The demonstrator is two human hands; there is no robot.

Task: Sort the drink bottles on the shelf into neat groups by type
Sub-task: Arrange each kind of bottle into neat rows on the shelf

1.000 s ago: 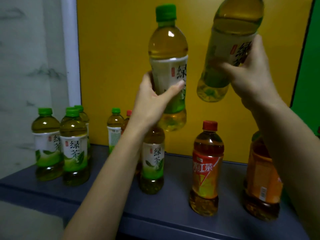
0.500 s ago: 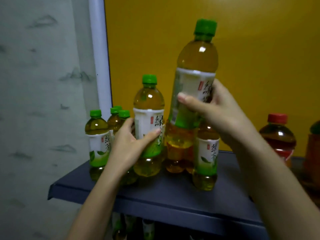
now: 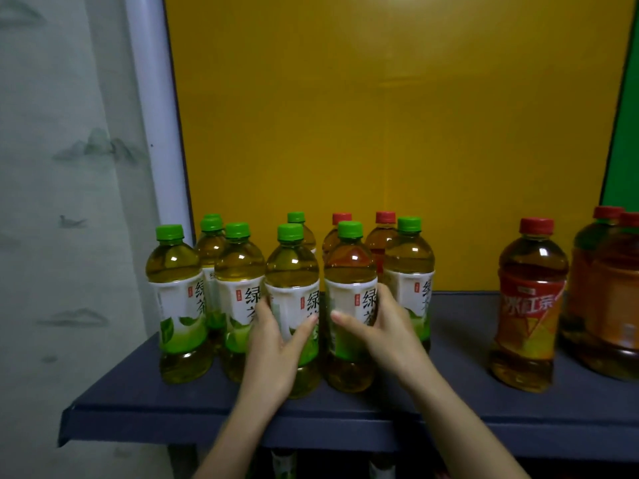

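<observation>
Both hands are engaged at the front of the shelf (image 3: 449, 395). The left hand (image 3: 276, 344) wraps fingers and thumb round the label of the first green tea bottle (image 3: 292, 267). The right hand (image 3: 383, 328) grips the second green tea bottle (image 3: 350, 267) just beside it, thumb laid across the label front. Both bottles stand upright, bases apparently on the shelf, in the front row of the green-capped cluster (image 3: 238, 271) at the left end. Assessment: the step in hand is seating these two into the row. Recommended practice: keep each bottle vertical, slide it flush with its neighbours and level with the row's front line, back from the shelf lip, and let go only once the base sits flat. Deficiency noted: two red-capped bottles (image 3: 385, 217) stand directly behind the cluster, mixed among the greens, while the red tea bottle (image 3: 529, 305) and the large bottles (image 3: 608, 299) stand well apart at the right. Closing the front row tight would likely hem those two in, so leave room to lift them out.
</observation>
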